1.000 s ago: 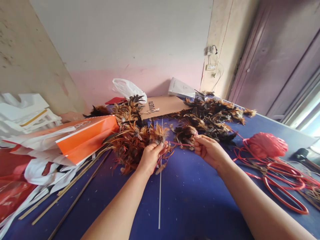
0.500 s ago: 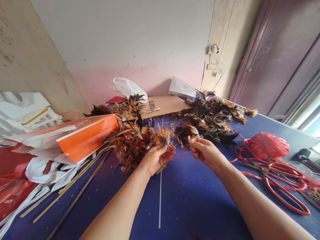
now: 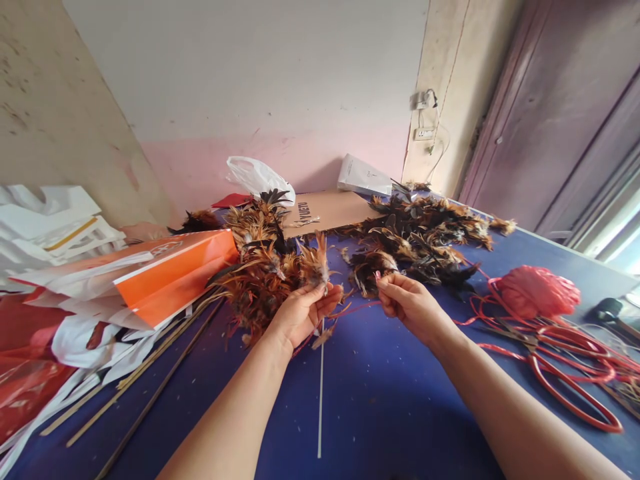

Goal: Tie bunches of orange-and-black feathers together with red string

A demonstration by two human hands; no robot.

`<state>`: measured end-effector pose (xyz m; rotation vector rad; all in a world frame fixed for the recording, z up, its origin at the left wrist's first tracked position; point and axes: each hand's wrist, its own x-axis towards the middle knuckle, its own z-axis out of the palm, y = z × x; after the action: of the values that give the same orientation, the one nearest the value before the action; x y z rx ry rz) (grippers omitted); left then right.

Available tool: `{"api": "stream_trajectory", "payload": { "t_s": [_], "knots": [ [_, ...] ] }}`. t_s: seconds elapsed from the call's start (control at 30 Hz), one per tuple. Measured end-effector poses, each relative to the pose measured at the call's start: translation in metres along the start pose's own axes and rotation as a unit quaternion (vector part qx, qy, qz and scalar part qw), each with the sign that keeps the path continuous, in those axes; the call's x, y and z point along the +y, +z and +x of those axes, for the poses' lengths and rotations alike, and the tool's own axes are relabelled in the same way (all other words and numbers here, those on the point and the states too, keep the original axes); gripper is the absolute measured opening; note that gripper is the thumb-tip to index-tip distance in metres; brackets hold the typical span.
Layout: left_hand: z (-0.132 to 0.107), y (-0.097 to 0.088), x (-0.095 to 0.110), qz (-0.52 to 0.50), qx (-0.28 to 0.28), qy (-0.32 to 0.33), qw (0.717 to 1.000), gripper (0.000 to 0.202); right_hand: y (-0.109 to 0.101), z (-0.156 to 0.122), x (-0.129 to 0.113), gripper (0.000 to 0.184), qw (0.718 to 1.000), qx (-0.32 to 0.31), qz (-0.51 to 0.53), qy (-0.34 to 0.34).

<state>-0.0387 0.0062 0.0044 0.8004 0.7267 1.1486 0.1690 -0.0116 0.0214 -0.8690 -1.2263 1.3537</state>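
Observation:
My left hand [image 3: 300, 312] is closed on a small tuft of brown feathers [image 3: 314, 265] that stands up from its fingers, at the edge of a big brown feather heap [image 3: 257, 273]. A thin red string [image 3: 356, 308] runs from that hand across to my right hand [image 3: 409, 303], which pinches the string's other end. Just beyond the right hand lies a darker pile of feathers [image 3: 420, 237]. Both hands hover low over the blue table [image 3: 380, 393].
A ball of red string [image 3: 537, 290] and loose red loops [image 3: 570, 363] lie at the right. An orange paper bag [image 3: 165, 270], white bags and thin sticks [image 3: 150, 373] crowd the left. A cardboard box [image 3: 327, 208] sits at the back. A white line [image 3: 321, 393] runs down the table.
My left hand has turned the feather tuft upright. My right hand has shifted slightly left and up with the string; the string between the hands now sags shorter.

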Motion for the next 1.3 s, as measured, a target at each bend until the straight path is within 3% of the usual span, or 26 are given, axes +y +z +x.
{"api": "stream_trajectory", "payload": {
  "t_s": [0.2,0.37,0.67,0.77,0.87,0.97,1.03,1.3],
  "knots": [
    [-0.013,0.019,-0.006,0.114,-0.055,-0.068,0.99,0.019,0.001,-0.002,-0.003,0.022,0.998,0.007,-0.044,-0.032],
    [-0.018,0.024,-0.008,0.12,-0.086,-0.097,0.984,0.024,0.004,-0.003,-0.004,0.023,0.996,0.004,-0.071,-0.045],
    [-0.015,0.023,-0.011,0.108,-0.044,-0.1,0.988,0.016,0.005,-0.004,-0.008,0.022,0.997,0.021,-0.065,-0.04],
    [-0.012,0.022,-0.013,0.135,-0.019,-0.073,0.988,0.017,0.002,-0.002,-0.007,0.023,0.991,0.017,-0.129,-0.03],
    [-0.011,0.023,-0.015,0.17,0.003,-0.039,0.985,0.02,-0.002,-0.001,0.0,0.028,0.954,0.01,-0.293,-0.057],
    [-0.011,0.025,-0.017,0.197,0.015,-0.01,0.98,0.024,-0.003,-0.001,0.008,0.024,0.882,-0.007,-0.458,-0.116],
    [-0.011,0.025,-0.019,0.214,0.018,0.0,0.977,0.026,-0.002,-0.002,0.011,0.015,0.847,-0.032,-0.512,-0.137],
    [-0.013,0.028,-0.021,0.252,0.022,0.027,0.967,0.028,0.007,-0.006,0.005,0.013,0.832,-0.002,-0.522,-0.188]
  ]
}}
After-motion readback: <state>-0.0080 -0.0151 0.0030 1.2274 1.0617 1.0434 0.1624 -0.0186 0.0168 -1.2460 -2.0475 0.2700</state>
